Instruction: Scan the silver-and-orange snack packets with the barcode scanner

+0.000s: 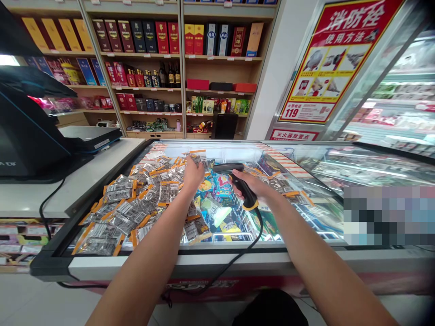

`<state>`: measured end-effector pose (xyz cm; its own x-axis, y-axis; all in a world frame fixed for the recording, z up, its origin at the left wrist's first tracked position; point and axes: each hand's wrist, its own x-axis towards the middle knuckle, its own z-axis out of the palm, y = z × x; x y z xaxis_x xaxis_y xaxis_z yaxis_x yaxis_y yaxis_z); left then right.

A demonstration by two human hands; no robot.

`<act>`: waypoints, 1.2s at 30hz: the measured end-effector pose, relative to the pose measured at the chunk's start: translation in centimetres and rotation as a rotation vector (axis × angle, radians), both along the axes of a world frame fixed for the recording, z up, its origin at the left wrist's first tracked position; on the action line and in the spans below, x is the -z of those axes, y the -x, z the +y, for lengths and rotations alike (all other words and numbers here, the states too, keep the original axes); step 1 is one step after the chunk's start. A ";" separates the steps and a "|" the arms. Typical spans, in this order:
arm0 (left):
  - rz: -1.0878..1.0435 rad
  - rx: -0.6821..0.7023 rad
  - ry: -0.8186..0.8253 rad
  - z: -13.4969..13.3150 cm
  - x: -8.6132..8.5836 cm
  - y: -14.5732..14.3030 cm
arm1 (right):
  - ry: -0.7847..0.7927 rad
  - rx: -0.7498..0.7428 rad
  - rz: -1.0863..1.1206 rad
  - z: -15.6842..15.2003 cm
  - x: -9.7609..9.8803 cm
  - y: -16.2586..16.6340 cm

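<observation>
My right hand (254,183) is wrapped round the handle of a black and yellow barcode scanner (227,168), whose head points left. My left hand (194,172) pinches a small snack packet (201,155) with orange edges just in front of the scanner's head. Many similar packets (124,215) lie in a loose heap on the freezer's glass top (200,244), left of and beneath my left forearm. More packets (280,182) lie to the right, beyond my right hand. Through the glass, bagged frozen goods (215,210) show in white wire baskets.
The scanner's cable (234,262) hangs over the freezer's front edge. At left, a counter (102,163) bears a dark checkout machine (30,131) and a scale (90,136). Shelves of boxed bottles (146,36) stand behind; a red sign (336,63) is on the right.
</observation>
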<state>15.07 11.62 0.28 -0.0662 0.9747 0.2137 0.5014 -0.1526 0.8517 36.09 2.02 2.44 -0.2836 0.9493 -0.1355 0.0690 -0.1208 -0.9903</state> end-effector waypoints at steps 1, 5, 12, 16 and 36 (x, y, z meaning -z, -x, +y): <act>-0.004 0.001 -0.015 0.1 0.1 0.0 | -0.004 0.005 -0.002 -0.1 -0.1 0.1; -0.036 0.096 -0.071 0.3 0.6 -0.8 | -0.061 0.067 0.026 -0.3 -0.3 0.5; 0.226 0.608 -0.067 -1.5 1.7 -2.6 | -0.097 0.271 0.105 1.1 0.7 1.0; 0.476 0.515 -0.171 -2.3 1.0 -2.1 | -0.148 0.267 0.024 1.8 2.0 1.1; 0.910 0.135 -0.158 -2.2 0.1 0.4 | -0.036 0.228 0.197 3.9 4.0 1.9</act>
<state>14.70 9.38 0.23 0.3040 0.9169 0.2586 0.9349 -0.3393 0.1042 34.17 5.88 -1.59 -0.0798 0.9947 -0.0645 -0.1498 -0.0759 -0.9858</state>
